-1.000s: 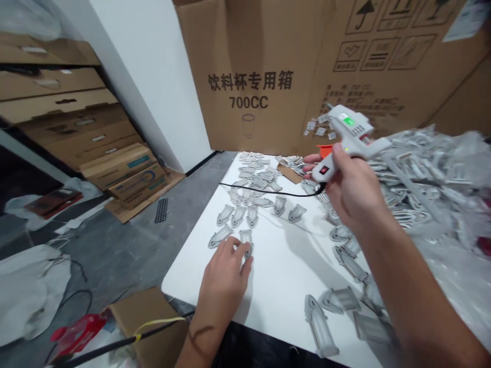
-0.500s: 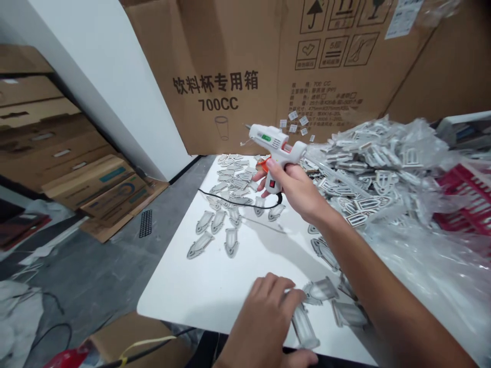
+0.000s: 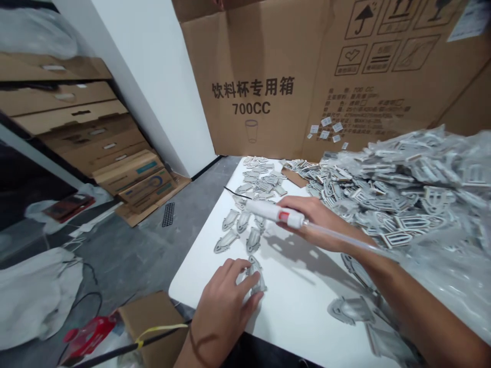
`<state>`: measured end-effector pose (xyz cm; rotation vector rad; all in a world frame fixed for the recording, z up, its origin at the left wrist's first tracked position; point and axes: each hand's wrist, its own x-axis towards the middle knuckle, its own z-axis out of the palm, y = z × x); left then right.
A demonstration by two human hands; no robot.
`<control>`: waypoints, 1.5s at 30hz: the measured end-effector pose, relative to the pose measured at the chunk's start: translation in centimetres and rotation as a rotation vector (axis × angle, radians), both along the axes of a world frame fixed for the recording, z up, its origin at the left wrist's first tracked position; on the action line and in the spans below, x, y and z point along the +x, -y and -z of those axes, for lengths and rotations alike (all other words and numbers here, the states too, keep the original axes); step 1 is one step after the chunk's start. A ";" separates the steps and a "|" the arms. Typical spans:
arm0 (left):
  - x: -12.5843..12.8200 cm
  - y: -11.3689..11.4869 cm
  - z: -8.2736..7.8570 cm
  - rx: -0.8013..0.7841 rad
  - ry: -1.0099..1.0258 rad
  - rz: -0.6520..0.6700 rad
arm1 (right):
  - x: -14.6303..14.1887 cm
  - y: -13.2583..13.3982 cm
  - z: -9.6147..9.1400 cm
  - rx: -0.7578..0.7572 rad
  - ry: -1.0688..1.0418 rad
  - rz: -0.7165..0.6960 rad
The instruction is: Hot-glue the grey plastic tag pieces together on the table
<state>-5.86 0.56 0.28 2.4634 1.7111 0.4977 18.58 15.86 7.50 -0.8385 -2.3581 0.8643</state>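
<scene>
My right hand [image 3: 312, 217] is wrapped round a white glue gun [image 3: 270, 210], whose nozzle points left over the table. A clear glue stick [image 3: 341, 236] juts from its back end, and part of its black cord [image 3: 236, 192] shows beyond. Near the table's front edge, my left hand [image 3: 226, 294] pinches a small grey, shield-shaped plastic piece [image 3: 258, 276] between thumb and fingers; the piece rests on or just above the white top. Several similar grey pieces [image 3: 227, 240] lie beyond it in loose rows.
On the right of the white table [image 3: 199, 276] is a big heap of grey pieces [image 3: 406, 194] with clear plastic bags [image 3: 452, 276]. A large cardboard box [image 3: 245, 56] stands behind. Below the front left edge sits an open carton [image 3: 153, 322] beside a red bottle [image 3: 90, 335].
My left hand has moved left and forward with a grey piece. My right hand has lowered the glue gun and turned it flatter, towards the table. The view has shifted left.
</scene>
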 end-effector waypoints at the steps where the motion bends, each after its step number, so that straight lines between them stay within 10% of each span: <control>1: -0.3 0.1 0.0 -0.002 -0.016 -0.023 | -0.1 0.2 0.0 0.019 0.056 -0.046; 17: -1.6 0.2 0.7 -0.025 -0.047 -0.232 | -2.5 2.5 0.8 0.036 0.514 -0.205; 45: -1.6 0.0 0.9 -0.057 -0.059 -0.178 | -3.3 3.2 2.2 0.073 0.553 -0.197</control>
